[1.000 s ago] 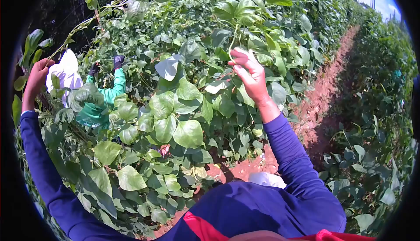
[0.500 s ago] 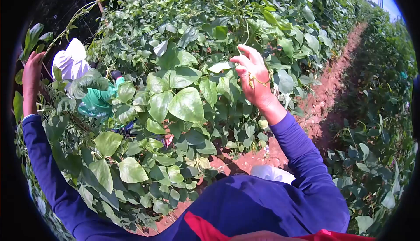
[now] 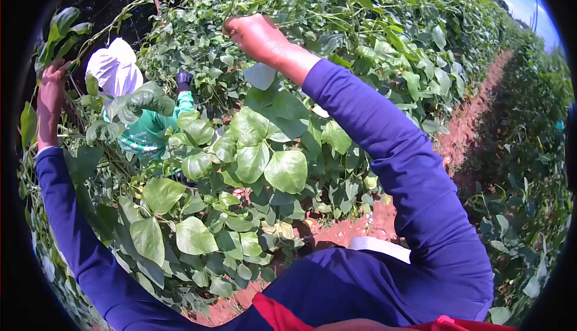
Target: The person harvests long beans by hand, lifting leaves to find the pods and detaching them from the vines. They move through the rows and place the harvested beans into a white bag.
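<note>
My left hand (image 3: 51, 93) is raised at the far left, its fingers closed on a leafy vine (image 3: 114, 23) that arches up and right. My right hand (image 3: 261, 39) reaches to the upper middle, fingers pinched together on a thin vine stem (image 3: 232, 6) that rises out of them. Most of its fingertips are turned away from me. Broad green leaves (image 3: 252, 161) of the climbing plants fill the space below and between both hands.
Another person in a white head covering (image 3: 115, 69) and green shirt (image 3: 147, 132) stands among the plants, one dark-gloved hand (image 3: 184, 79) raised. A reddish dirt path (image 3: 475, 108) runs between plant rows on the right. Something white (image 3: 380, 247) is beside my waist.
My right hand has moved left and up, and its spread fingers have closed on a stem. My left hand stays at the vine. The other person's gloved hand shows higher.
</note>
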`<state>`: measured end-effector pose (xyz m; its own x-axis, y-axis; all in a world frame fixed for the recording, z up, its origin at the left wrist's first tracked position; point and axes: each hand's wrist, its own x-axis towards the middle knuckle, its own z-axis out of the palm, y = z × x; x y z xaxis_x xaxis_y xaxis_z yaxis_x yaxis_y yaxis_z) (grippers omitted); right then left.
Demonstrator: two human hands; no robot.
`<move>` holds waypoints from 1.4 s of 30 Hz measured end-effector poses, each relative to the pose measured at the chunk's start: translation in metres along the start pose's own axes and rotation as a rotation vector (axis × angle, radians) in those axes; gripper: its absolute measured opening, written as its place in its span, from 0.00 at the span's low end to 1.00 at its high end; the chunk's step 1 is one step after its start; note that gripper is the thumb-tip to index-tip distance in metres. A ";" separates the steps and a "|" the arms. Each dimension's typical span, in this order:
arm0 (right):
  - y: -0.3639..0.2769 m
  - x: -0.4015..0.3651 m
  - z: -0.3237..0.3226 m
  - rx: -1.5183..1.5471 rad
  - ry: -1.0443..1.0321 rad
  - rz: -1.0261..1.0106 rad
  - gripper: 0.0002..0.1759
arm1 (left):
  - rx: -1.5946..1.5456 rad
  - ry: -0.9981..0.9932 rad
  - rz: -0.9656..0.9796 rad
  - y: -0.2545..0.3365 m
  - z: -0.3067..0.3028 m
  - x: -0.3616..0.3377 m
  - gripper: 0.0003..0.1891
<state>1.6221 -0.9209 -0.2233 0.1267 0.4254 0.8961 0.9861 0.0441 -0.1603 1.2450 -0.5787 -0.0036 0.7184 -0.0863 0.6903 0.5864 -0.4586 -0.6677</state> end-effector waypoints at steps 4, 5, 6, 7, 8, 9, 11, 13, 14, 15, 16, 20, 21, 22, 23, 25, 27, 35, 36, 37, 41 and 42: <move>0.003 0.019 0.026 -0.119 -0.135 0.146 0.14 | 0.030 -0.140 -0.134 0.049 -0.053 -0.011 0.31; 0.009 0.025 0.035 -0.163 -0.126 0.132 0.11 | 0.121 -0.044 -0.150 0.069 -0.066 -0.018 0.33; 0.012 0.028 0.036 -0.165 -0.126 0.131 0.11 | 0.203 -0.003 -0.112 0.107 -0.096 -0.019 0.35; 0.014 0.030 0.037 -0.206 -0.114 0.045 0.12 | 0.285 0.036 -0.074 0.154 -0.131 -0.016 0.37; 0.014 0.031 0.037 -0.246 -0.103 -0.041 0.13 | 0.071 0.090 0.008 0.191 -0.155 -0.011 0.34; 0.011 0.031 0.036 -0.243 -0.110 -0.043 0.13 | -0.143 0.141 0.089 0.226 -0.172 -0.009 0.31; 0.001 0.030 0.032 -0.306 -0.201 0.094 0.11 | -0.636 -0.110 0.210 0.285 -0.193 -0.021 0.25; 0.011 0.030 0.039 -0.281 -0.226 0.096 0.09 | -1.012 -0.565 0.262 0.328 -0.191 -0.027 0.18; 0.013 0.028 0.038 -0.290 -0.241 0.089 0.09 | -1.049 -0.601 0.256 0.345 -0.175 -0.032 0.20; 0.015 0.026 0.037 -0.297 -0.255 0.086 0.08 | -1.085 -0.637 0.254 0.363 -0.154 -0.035 0.24; 0.018 0.025 0.041 -0.298 -0.245 0.073 0.09 | -0.987 -0.556 0.166 0.381 -0.126 -0.037 0.29; 0.005 0.023 0.013 -0.160 -0.570 0.071 0.10 | -0.942 -0.269 -0.171 0.418 -0.024 -0.007 0.43; 0.004 0.024 0.008 -0.171 -0.563 0.080 0.10 | -1.001 -0.193 -0.186 0.420 -0.016 0.006 0.42; 0.004 0.025 0.004 -0.101 -0.647 0.122 0.10 | -1.268 -0.260 -0.207 0.424 -0.007 0.016 0.41; 0.002 0.026 0.000 -0.029 -0.731 0.163 0.10 | -1.682 -0.245 -0.253 0.433 -0.009 0.019 0.31; 0.000 0.025 -0.005 -0.033 -0.727 0.169 0.10 | -1.755 -0.283 -0.078 0.436 0.017 0.021 0.20; -0.001 0.026 -0.007 -0.045 -0.751 0.175 0.09 | -1.879 -0.209 -0.344 0.449 0.010 0.016 0.15; -0.038 -0.069 -0.038 -0.032 0.158 -0.306 0.10 | -1.707 -0.347 -0.229 0.409 -0.057 0.011 0.19; -0.043 -0.094 -0.050 -0.122 0.112 -0.332 0.12 | -1.663 -0.303 -0.210 0.403 -0.059 0.015 0.18; -0.051 -0.120 -0.070 -0.162 0.041 -0.334 0.15 | -1.620 -0.257 -0.195 0.396 -0.062 0.020 0.18; -0.040 -0.224 -0.131 -0.199 -0.123 -0.078 0.18 | -1.099 -0.107 -0.086 0.369 -0.078 0.055 0.16; -0.037 -0.248 -0.149 -0.211 -0.192 0.044 0.18 | -0.982 -0.066 -0.048 0.362 -0.073 0.065 0.15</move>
<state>1.5703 -1.1627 -0.3776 0.1673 0.5867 0.7923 0.9832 -0.1589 -0.0900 1.4767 -0.8155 -0.1802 0.7391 -0.0128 0.6735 0.0655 -0.9937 -0.0907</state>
